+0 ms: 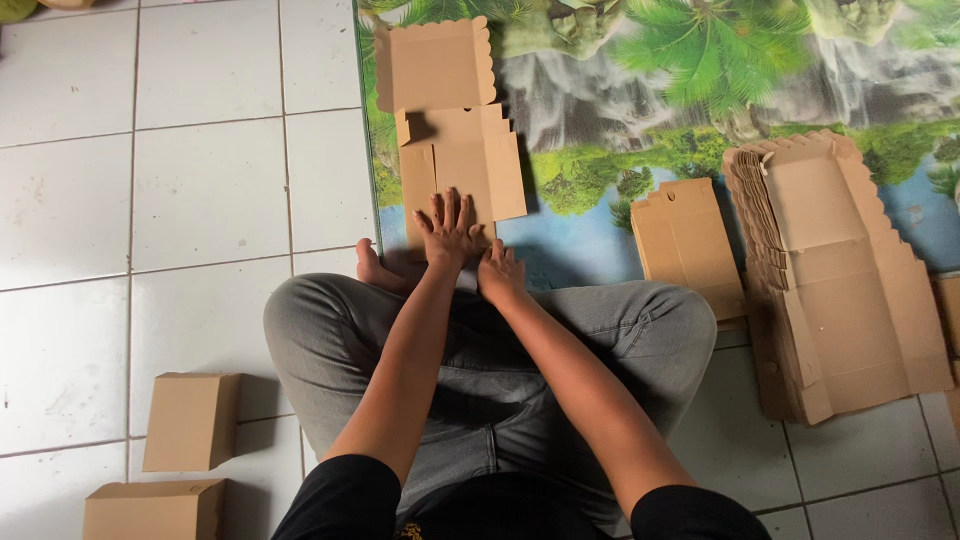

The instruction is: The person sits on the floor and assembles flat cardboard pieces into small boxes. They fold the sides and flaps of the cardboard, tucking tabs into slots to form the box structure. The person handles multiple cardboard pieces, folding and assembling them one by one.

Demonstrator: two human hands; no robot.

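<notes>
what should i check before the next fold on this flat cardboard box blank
1. Left hand pressed flat on the cardboard box blank: ok.
2. Right hand on the blank: cannot tell, it sits at the near edge.
3. Blank lying flat on the printed mat: ok.
4. Scalloped flap free of hands: ok.
5. Stack of flat blanks within reach at right: ok.
6. Folded boxes out of the way on the tile floor: ok.
</notes>
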